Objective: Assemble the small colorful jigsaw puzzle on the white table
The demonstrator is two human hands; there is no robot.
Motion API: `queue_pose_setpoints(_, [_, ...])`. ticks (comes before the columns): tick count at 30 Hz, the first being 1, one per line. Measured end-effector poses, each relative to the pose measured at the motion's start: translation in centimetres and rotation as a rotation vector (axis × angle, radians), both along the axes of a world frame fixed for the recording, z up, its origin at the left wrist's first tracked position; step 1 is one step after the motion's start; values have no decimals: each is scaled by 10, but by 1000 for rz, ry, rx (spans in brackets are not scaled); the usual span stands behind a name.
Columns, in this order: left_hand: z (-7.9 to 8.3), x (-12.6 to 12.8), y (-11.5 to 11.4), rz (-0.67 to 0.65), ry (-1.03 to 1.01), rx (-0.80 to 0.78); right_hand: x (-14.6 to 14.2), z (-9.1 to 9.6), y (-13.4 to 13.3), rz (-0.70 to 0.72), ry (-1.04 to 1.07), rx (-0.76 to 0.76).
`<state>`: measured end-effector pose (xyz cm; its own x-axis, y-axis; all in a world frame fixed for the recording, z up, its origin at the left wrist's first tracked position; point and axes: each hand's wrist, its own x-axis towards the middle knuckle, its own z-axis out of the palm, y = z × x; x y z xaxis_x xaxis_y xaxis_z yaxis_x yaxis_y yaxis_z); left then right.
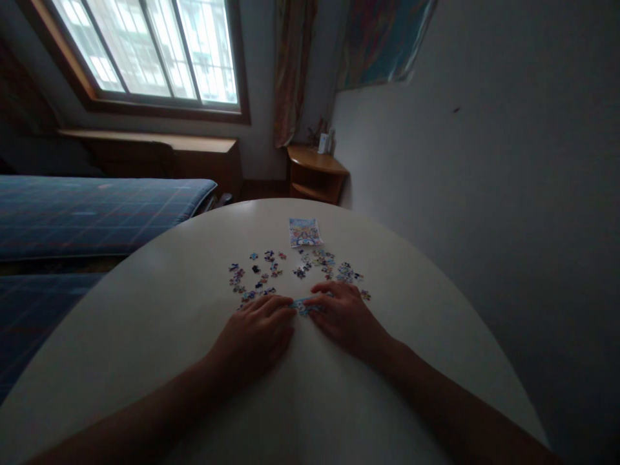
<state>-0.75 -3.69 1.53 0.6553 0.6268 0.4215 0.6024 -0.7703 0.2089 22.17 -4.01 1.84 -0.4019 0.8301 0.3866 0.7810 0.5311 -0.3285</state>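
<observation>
A small joined section of light-blue jigsaw pieces [303, 306] lies flat on the white table, partly covered by my fingers. My left hand [266, 326] rests at its left edge, fingers curled together and fingertips on the section. From the right, my right hand [341, 313] bends over the same section, with its fingers and thumb pressed on it. Just beyond my left hand, loose jigsaw pieces [237, 278] are scattered in a rough arc. More loose pieces [322, 258] lie past my right hand. Whatever sits directly under my fingers is hidden.
A small printed picture sheet [305, 232] lies beyond the pieces on the round white table [159, 310]. To the left is a bed with a blue plaid mattress [97, 213]. A wooden corner cabinet [317, 161] stands behind the table, and a wall [475, 194] runs along the right.
</observation>
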Motion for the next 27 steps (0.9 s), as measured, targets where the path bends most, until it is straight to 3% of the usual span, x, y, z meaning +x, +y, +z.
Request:
queue_pose_setpoints(21, [1,0,0,-10,12,11,6,9,-3,205,-38,-19])
queue_pose_setpoints(27, [3,-4,1,39,41,-10,10,8,-2,241,-31,-46])
